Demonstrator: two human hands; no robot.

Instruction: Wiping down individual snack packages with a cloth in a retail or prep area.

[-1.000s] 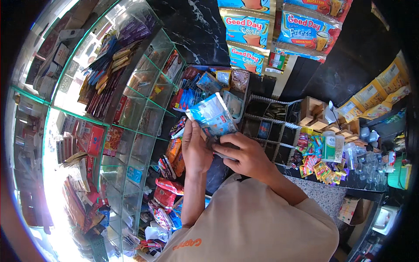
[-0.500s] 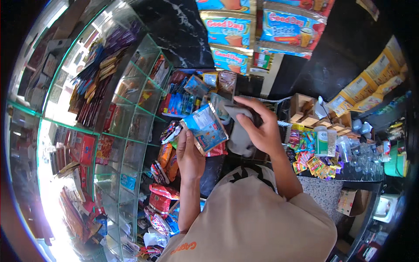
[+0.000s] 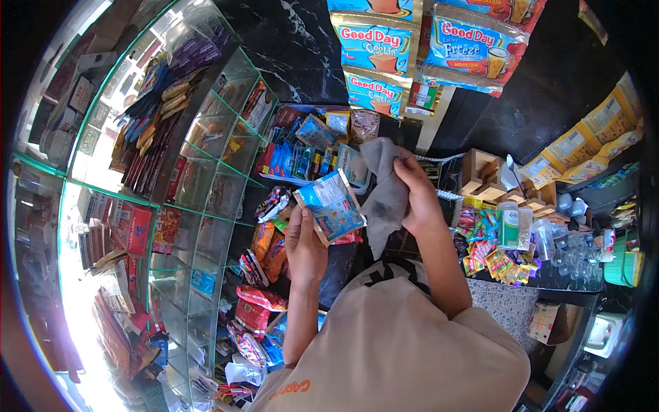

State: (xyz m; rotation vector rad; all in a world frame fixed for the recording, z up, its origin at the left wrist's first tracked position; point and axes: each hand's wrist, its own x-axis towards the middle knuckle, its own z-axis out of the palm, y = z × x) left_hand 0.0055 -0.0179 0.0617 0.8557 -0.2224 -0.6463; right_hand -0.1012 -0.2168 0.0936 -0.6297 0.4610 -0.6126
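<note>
My left hand (image 3: 305, 246) is closed on the lower left edge of a blue sachet packet (image 3: 334, 206), which is tilted and faces up. Beside it, my right hand (image 3: 416, 192) grips a grey cloth (image 3: 382, 199) with dark stains; the cloth hangs down from the fingers, next to the packet. Just beyond the packet stands a clear plastic tub (image 3: 353, 167), partly covered by the cloth. A tray of assorted packets (image 3: 302, 151) sits behind it.
Glass shelves (image 3: 206, 233) with goods line the left. Strips of blue sachets (image 3: 374, 51) hang overhead, yellow sachets (image 3: 576, 147) at right. A wooden rack (image 3: 480, 172), small colourful sachets (image 3: 498, 257) and clear glasses (image 3: 573, 254) stand on the right counter.
The grey cloth, blurred before, has swung upward and now hangs down from my right hand. My left hand and the blue packet have shifted slightly to the right.
</note>
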